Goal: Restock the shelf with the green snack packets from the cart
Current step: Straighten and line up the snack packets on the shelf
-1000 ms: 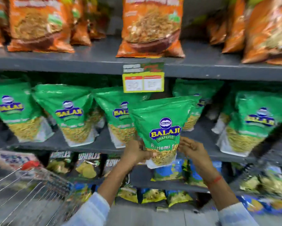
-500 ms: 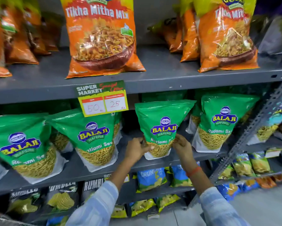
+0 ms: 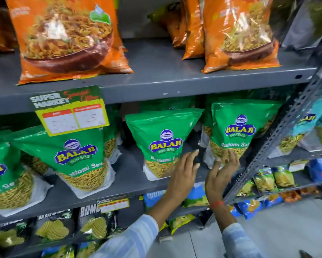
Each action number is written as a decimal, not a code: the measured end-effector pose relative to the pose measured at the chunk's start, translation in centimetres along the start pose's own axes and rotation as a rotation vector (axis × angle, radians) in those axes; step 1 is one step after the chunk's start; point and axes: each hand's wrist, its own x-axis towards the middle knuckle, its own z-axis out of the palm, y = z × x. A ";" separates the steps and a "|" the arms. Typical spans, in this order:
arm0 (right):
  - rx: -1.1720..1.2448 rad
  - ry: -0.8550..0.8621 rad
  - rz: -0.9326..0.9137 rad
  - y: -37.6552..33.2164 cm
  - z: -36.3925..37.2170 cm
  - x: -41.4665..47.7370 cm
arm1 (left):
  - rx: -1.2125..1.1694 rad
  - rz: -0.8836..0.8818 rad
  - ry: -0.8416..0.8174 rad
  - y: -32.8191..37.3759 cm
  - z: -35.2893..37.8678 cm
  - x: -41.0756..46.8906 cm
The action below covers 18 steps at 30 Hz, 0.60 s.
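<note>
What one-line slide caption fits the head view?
Both open hands, left hand and right hand, hover by a green packet standing on the grey shelf.

I have just the one head view, worn high and looking forward and slightly down, close against the grey shelf; it faces the middle tier squarely, with both forearms entering from the bottom edge and floor at lower right

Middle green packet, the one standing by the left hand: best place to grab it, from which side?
Judging by its pose, grip the green packet by its flat top edge, coming from the front. It stands upright on the shelf, top clear, while the left hand covers its lower right corner.
</note>
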 end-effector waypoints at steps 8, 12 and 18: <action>-0.059 -0.366 0.298 7.1 -5.3 5.3 | -0.396 -0.452 -0.385 -0.8 8.6 4.9; 0.059 -0.451 0.252 8.6 -6.3 6.7 | -0.336 -0.491 -0.240 -1.5 11.3 4.2; 0.111 -0.460 0.241 9.0 -7.0 8.0 | -0.272 -0.487 -0.107 1.7 12.3 4.0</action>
